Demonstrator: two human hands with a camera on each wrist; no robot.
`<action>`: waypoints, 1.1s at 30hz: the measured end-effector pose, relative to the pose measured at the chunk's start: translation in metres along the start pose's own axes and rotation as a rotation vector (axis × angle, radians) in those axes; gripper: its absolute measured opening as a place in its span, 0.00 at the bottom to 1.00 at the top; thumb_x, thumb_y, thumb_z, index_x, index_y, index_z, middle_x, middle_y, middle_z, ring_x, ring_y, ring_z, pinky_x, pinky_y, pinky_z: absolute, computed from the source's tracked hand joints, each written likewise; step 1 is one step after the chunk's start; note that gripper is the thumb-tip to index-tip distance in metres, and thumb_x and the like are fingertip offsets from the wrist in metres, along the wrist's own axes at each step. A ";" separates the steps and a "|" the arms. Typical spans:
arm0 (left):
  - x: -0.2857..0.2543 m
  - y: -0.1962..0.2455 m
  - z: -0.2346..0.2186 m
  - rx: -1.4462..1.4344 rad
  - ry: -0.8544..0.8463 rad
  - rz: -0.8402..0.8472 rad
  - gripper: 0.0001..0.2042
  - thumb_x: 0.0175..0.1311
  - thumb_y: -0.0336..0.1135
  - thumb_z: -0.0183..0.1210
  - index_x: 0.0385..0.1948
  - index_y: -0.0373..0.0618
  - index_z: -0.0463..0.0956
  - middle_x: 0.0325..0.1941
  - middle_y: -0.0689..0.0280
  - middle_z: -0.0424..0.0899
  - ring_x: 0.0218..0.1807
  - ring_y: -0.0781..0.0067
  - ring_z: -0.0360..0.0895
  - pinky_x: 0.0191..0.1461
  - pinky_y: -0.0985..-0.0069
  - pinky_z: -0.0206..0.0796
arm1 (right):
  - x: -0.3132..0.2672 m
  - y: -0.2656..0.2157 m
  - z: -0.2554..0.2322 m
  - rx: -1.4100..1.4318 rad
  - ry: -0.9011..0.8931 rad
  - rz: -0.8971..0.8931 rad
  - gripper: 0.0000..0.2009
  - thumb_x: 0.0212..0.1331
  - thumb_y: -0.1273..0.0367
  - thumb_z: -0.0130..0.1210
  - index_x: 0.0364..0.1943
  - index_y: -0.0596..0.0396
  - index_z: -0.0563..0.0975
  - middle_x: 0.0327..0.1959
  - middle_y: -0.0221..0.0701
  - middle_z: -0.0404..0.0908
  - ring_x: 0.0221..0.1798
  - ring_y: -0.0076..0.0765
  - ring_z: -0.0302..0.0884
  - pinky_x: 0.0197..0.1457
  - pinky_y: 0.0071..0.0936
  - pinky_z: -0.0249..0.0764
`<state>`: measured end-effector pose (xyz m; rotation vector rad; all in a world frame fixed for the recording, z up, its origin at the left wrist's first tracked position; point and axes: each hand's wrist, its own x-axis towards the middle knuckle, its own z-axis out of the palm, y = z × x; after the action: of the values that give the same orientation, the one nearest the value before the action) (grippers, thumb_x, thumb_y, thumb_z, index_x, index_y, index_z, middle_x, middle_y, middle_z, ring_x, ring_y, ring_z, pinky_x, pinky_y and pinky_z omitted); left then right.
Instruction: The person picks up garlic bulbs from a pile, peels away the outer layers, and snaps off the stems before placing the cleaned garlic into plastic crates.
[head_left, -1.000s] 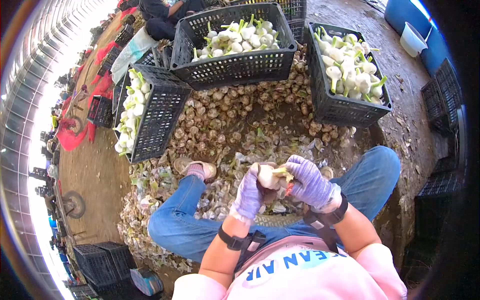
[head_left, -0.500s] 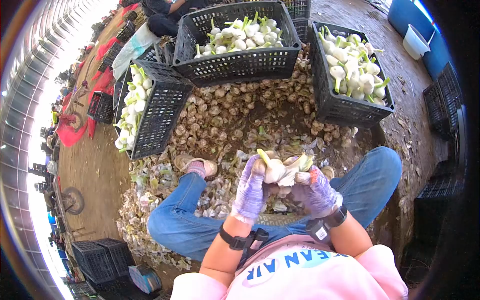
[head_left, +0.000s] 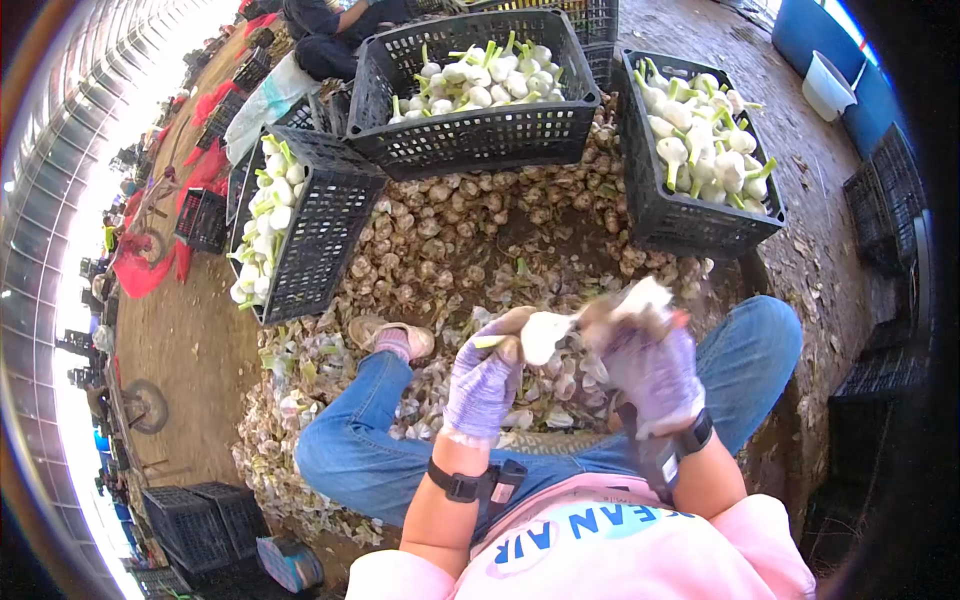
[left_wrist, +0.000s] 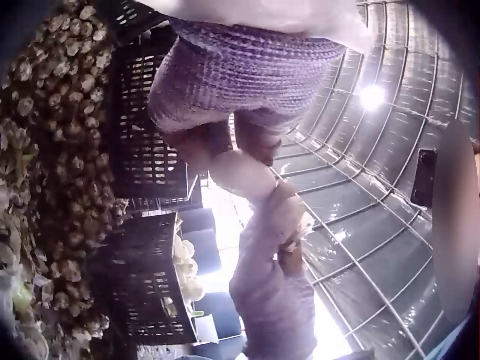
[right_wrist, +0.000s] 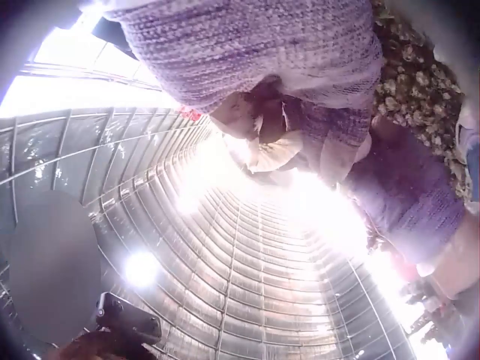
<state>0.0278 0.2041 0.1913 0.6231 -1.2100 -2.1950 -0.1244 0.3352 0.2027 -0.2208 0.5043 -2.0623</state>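
In the head view my gloved left hand (head_left: 476, 388) grips a white garlic bulb (head_left: 543, 338), its green stem pointing left between the fingers. My gloved right hand (head_left: 655, 375), blurred by motion, is beside the bulb and pinches a pale strip of garlic skin (head_left: 645, 298). The left wrist view shows the smooth bulb (left_wrist: 244, 176) under the left fingertips, with the right hand (left_wrist: 274, 300) close against it. Loose skin (right_wrist: 274, 154) hangs from the right fingers in the right wrist view.
Black crates, one at the left (head_left: 325, 225), one in the middle (head_left: 480, 145) and one at the right (head_left: 700, 225), hold peeled garlic. Unpeeled bulbs (head_left: 420, 230) are heaped before them. Peelings (head_left: 300, 430) cover the ground around my legs. Another person (head_left: 330, 40) sits behind the crates.
The hands were together on the bulb, and loose skin then spread to the right of it. Now the right hand has pulled skin up and to the right, while the left keeps the bulb.
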 end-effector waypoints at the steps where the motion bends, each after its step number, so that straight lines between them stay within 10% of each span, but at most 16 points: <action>1: -0.002 0.006 0.005 -0.143 0.006 0.022 0.23 0.53 0.35 0.64 0.50 0.37 0.70 0.51 0.58 0.76 0.51 0.67 0.75 0.50 0.77 0.71 | -0.001 -0.011 0.016 0.197 0.285 -0.069 0.13 0.59 0.65 0.53 0.38 0.64 0.72 0.44 0.43 0.77 0.54 0.48 0.72 0.56 0.39 0.73; 4: -0.007 0.011 0.002 -0.328 0.058 0.008 0.25 0.51 0.37 0.66 0.50 0.37 0.68 0.50 0.58 0.77 0.48 0.69 0.76 0.51 0.77 0.73 | 0.006 -0.029 0.013 0.112 0.135 -0.149 0.15 0.59 0.70 0.53 0.48 0.63 0.70 0.48 0.42 0.74 0.56 0.45 0.71 0.56 0.34 0.73; 7: -0.001 0.004 0.001 -0.333 0.072 -0.026 0.26 0.51 0.39 0.66 0.50 0.37 0.68 0.49 0.59 0.77 0.49 0.70 0.76 0.49 0.78 0.72 | -0.008 -0.016 0.023 -0.554 -0.005 0.160 0.23 0.52 0.75 0.59 0.55 0.52 0.69 0.48 0.39 0.73 0.56 0.42 0.69 0.56 0.31 0.71; 10: -0.002 0.006 0.008 -0.290 -0.033 -0.076 0.25 0.53 0.42 0.64 0.49 0.36 0.69 0.47 0.60 0.77 0.48 0.69 0.76 0.49 0.77 0.71 | 0.002 0.000 0.043 -1.273 -0.203 -0.433 0.21 0.45 0.75 0.62 0.48 0.53 0.74 0.41 0.34 0.76 0.45 0.37 0.75 0.48 0.29 0.73; 16: 0.003 -0.014 0.002 -0.210 0.095 -0.103 0.18 0.60 0.38 0.57 0.48 0.37 0.70 0.45 0.60 0.78 0.46 0.68 0.76 0.50 0.73 0.69 | 0.015 0.014 0.033 -1.460 -0.323 -0.333 0.08 0.46 0.76 0.60 0.32 0.53 0.78 0.29 0.35 0.76 0.34 0.44 0.75 0.40 0.33 0.72; 18: 0.012 -0.033 -0.009 -0.185 0.328 -0.120 0.15 0.62 0.38 0.56 0.46 0.42 0.71 0.40 0.62 0.80 0.38 0.71 0.79 0.37 0.76 0.75 | 0.007 0.028 0.037 -1.258 -0.520 -0.186 0.07 0.46 0.77 0.59 0.31 0.55 0.76 0.28 0.36 0.76 0.32 0.45 0.75 0.38 0.32 0.72; 24: 0.084 0.011 -0.012 -0.314 0.380 -0.060 0.16 0.59 0.35 0.59 0.45 0.36 0.73 0.39 0.61 0.80 0.34 0.75 0.79 0.28 0.88 0.75 | 0.008 0.037 0.007 -1.036 -0.066 0.269 0.08 0.50 0.77 0.57 0.37 0.58 0.77 0.31 0.34 0.78 0.34 0.28 0.76 0.37 0.24 0.72; 26: 0.122 0.068 -0.009 -0.373 -0.015 0.153 0.18 0.57 0.27 0.58 0.50 0.37 0.70 0.44 0.59 0.78 0.40 0.73 0.79 0.41 0.81 0.77 | 0.013 0.037 0.000 -0.924 0.021 0.346 0.08 0.50 0.76 0.58 0.36 0.59 0.78 0.32 0.35 0.78 0.34 0.29 0.76 0.37 0.25 0.72; 28: 0.126 0.109 0.013 -0.326 0.156 0.331 0.18 0.58 0.20 0.53 0.52 0.39 0.68 0.50 0.58 0.74 0.47 0.69 0.77 0.47 0.79 0.75 | 0.021 0.038 -0.013 -1.088 -0.040 0.317 0.08 0.49 0.75 0.59 0.36 0.59 0.79 0.32 0.36 0.78 0.35 0.29 0.77 0.39 0.25 0.72; 33: 0.171 0.041 -0.101 0.089 0.299 0.124 0.17 0.57 0.26 0.58 0.50 0.40 0.69 0.47 0.60 0.76 0.43 0.70 0.77 0.45 0.75 0.76 | 0.032 0.049 -0.047 -1.176 0.122 0.545 0.13 0.43 0.75 0.60 0.38 0.57 0.79 0.33 0.39 0.79 0.37 0.36 0.77 0.43 0.29 0.72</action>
<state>-0.0253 0.0115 0.1554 0.8554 -1.1579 -1.8751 -0.1189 0.2983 0.1379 -0.5607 1.6140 -1.0536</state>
